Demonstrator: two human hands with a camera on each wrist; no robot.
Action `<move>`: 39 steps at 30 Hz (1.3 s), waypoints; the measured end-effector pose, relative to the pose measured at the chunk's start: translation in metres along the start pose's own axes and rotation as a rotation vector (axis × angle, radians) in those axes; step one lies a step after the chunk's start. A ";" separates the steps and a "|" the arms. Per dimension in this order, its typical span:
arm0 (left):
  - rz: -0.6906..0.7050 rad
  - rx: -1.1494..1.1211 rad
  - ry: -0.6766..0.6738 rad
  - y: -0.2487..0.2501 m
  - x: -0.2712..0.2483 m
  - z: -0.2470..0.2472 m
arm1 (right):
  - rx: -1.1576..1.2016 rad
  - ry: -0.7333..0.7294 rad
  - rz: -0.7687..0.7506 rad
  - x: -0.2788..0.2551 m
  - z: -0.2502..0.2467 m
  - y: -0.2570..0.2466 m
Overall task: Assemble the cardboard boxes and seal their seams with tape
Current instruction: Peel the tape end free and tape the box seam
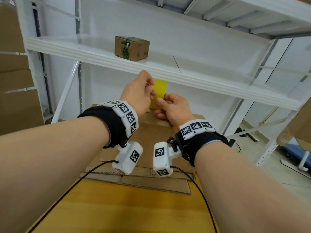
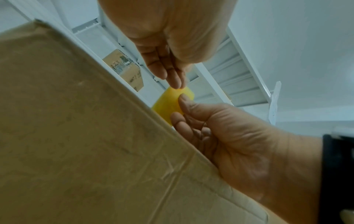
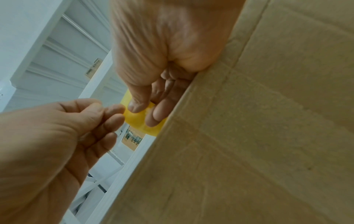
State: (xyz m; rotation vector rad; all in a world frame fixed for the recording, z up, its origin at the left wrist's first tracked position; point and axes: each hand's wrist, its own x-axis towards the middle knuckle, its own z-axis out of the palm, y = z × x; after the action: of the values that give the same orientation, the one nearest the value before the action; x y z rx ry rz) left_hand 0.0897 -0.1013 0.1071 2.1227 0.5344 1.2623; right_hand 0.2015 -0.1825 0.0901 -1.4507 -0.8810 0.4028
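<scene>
A yellow strip of tape [image 1: 160, 89] stands upright above the far top edge of a brown cardboard box [image 1: 151, 132]. My left hand [image 1: 154, 94] pinches the strip's left side near its middle. Lower down, my right hand [image 1: 159, 109] pinches the strip just above the box edge. In the left wrist view my left hand's fingertips [image 2: 177, 85] meet the tape [image 2: 166, 106] at its upper end, while the right hand's thumb [image 2: 184, 100] lies on its face. The right wrist view shows my right hand's thumb [image 3: 136, 106] and forefinger clamped on the tape [image 3: 137, 119] beside the box [image 3: 258, 136].
A small taped box [image 1: 132, 47] sits on the white metal shelf [image 1: 185, 74] just above my hands. Flattened cardboard sheets [image 1: 151, 181] lie under the box on a wooden table [image 1: 117, 207]. More cardboard [image 1: 13, 81] is stacked at the left. Wrist-camera cables trail over the table.
</scene>
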 end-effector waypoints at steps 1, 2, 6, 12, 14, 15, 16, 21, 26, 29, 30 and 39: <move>-0.010 -0.025 0.003 0.000 0.000 -0.001 | -0.004 0.004 0.001 0.000 0.000 0.000; -0.019 -0.044 -0.001 0.000 0.001 -0.001 | -0.006 0.008 0.002 0.001 0.000 0.001; -0.057 -0.078 -0.021 -0.005 0.001 -0.001 | -0.004 0.007 0.007 0.001 0.001 0.000; -0.095 -0.062 0.022 -0.009 0.005 0.000 | -0.013 -0.099 0.016 -0.001 -0.002 -0.002; -0.124 -0.106 0.051 -0.012 0.007 0.001 | -0.007 -0.104 0.015 -0.001 -0.002 -0.003; -0.135 -0.132 0.063 -0.012 0.007 0.002 | -0.002 -0.096 0.018 -0.001 -0.002 -0.004; -0.145 -0.155 0.071 -0.013 0.007 0.002 | 0.003 -0.088 0.023 -0.001 -0.002 -0.005; -0.178 -0.235 0.076 -0.012 0.007 0.004 | 0.039 -0.076 0.054 -0.001 -0.001 -0.009; -0.156 -0.266 0.056 -0.008 0.009 0.007 | 0.100 -0.069 0.078 0.005 -0.002 -0.015; -0.126 -0.238 0.059 -0.009 0.010 0.012 | 0.109 -0.055 0.105 0.009 -0.002 -0.022; -0.113 -0.222 0.065 -0.010 0.010 0.014 | 0.100 -0.045 0.109 0.012 -0.001 -0.023; 0.040 0.011 0.026 -0.024 -0.007 0.021 | -0.003 -0.015 0.030 0.019 0.004 -0.016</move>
State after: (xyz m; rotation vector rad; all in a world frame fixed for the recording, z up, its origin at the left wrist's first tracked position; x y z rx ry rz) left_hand 0.1041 -0.0943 0.0791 2.1386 0.5136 1.3136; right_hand 0.2065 -0.1677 0.1102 -1.4670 -0.8727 0.4349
